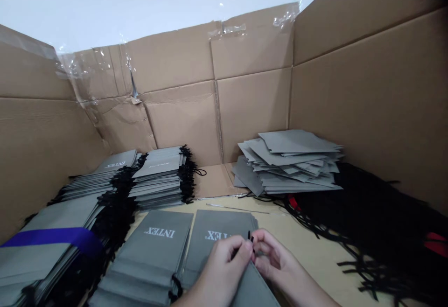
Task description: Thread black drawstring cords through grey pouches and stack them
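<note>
At the lower middle, my left hand [226, 262] and my right hand [276, 258] meet with fingers pinched together on a short black cord [249, 236]. Two cord ends poke up between the fingertips. Below them lies a grey pouch [254, 290], its upper corner at my fingers, partly covered by my left hand. Behind my hands sits a pile of grey pouches [220, 225] printed INTEX. Left of it is another INTEX pouch pile [149, 246], with black cord loops [175, 288] at its near right side.
Finished-looking pouch stacks with black cords [157, 181] stand at the left; one bundle has a purple band [52, 239]. Loose grey pouches [297, 167] are heaped back right, beside many black cords [367, 223]. A thin metal rod [234, 208] lies behind. Cardboard walls [252, 97] enclose the table.
</note>
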Motion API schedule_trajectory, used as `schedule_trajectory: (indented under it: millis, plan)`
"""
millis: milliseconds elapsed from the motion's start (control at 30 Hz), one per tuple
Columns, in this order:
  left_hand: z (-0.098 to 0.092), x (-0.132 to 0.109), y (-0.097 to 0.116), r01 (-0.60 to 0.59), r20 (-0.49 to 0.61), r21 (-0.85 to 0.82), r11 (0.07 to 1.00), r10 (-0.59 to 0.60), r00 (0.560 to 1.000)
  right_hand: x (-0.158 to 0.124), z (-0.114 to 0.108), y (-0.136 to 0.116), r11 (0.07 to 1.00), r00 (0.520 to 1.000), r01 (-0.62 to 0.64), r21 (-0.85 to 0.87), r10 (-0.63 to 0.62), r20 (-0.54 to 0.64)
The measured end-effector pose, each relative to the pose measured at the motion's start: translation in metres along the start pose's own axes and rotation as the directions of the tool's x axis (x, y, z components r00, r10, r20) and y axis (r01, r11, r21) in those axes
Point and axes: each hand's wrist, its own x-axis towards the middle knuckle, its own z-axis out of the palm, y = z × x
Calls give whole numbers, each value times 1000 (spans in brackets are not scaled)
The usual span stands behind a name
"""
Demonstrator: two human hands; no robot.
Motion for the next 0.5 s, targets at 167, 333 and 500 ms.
schedule_trajectory:
  millis: [167, 333, 500]
  plan:
    - [0, 1, -1, 23, 10, -81, 996, -22, 1000, 0, -3, 8, 1000, 999, 12, 12, -13, 50]
    - [2, 3, 0, 107, -26, -227, 968, -116, 993, 1, -5, 15, 999, 999, 35, -14, -35, 12]
    - [3, 2, 5, 248, -40, -384, 889, -285, 958, 7, -8, 11, 986, 999, 16, -168, -23, -39]
